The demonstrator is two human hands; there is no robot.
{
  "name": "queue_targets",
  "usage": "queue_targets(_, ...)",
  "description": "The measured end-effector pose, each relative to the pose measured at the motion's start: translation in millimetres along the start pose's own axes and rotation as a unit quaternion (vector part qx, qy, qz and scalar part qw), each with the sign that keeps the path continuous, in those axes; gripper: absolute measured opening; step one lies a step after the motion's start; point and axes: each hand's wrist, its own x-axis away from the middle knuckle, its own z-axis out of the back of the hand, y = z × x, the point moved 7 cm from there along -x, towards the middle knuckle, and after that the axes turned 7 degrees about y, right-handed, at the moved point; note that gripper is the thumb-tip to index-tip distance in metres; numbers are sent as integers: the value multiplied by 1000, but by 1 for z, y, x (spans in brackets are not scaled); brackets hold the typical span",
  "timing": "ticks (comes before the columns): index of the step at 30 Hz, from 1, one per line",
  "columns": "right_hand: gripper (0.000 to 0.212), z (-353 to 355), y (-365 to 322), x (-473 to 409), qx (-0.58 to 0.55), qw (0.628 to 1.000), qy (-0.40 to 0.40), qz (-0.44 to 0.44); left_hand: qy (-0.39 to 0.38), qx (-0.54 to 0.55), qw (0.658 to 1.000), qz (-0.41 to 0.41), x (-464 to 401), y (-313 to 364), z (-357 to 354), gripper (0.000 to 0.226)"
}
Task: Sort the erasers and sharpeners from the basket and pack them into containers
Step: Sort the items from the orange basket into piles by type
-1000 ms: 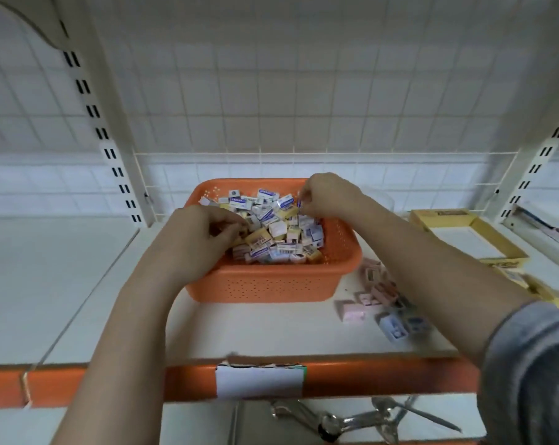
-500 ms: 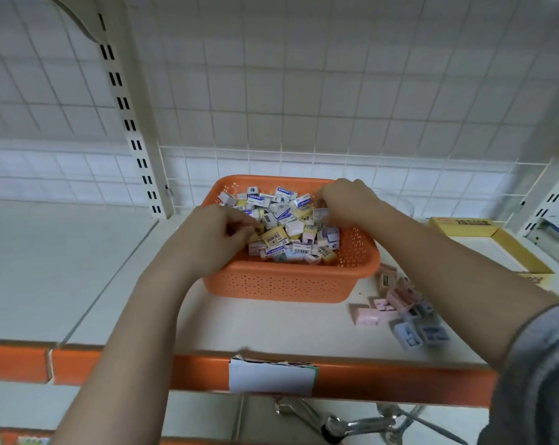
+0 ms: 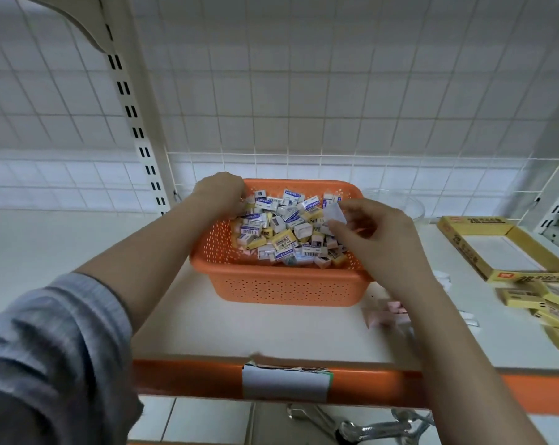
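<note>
Orange basket (image 3: pixel 284 284) on shelf, centre, heaped with small boxed erasers (image 3: pixel 283 240), yellow and blue-white; right hand (image 3: pixel 381 239) above its right rim, pinching white piece (image 3: pixel 334 215); left hand (image 3: pixel 222 192) curled into far-left corner among boxes, grasp unclear; yellow tray box (image 3: pixel 458 239) right, holding white liner only; clear bowl (image 3: pixel 397 203) behind basket, contents indistinct.

One head-worn view looks forward and down, close over the orange basket (image 3: pixel 288 284).

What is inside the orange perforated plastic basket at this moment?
The orange perforated plastic basket holds a heap of small boxed erasers. The left hand covers its far left corner, the right hand its right side; lower layers are hidden.
</note>
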Motion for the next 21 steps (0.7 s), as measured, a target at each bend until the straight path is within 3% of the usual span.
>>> queue_targets(6,23,-5,6,4,6,1000,0,-13,0,14,1000,9,-2,-2,7,20)
queue_targets(11,29,4,-2,3,-28,999,19,-17,23,109,994,8,13,0,25,28)
queue_targets(16,17,32,6,1,-32,994,100,-44,99,290,952,15,57,22,58,30)
queue_targets(21,6,76,21,11,-5,983,172,-58,126,368,921,-3,90,59,60,30)
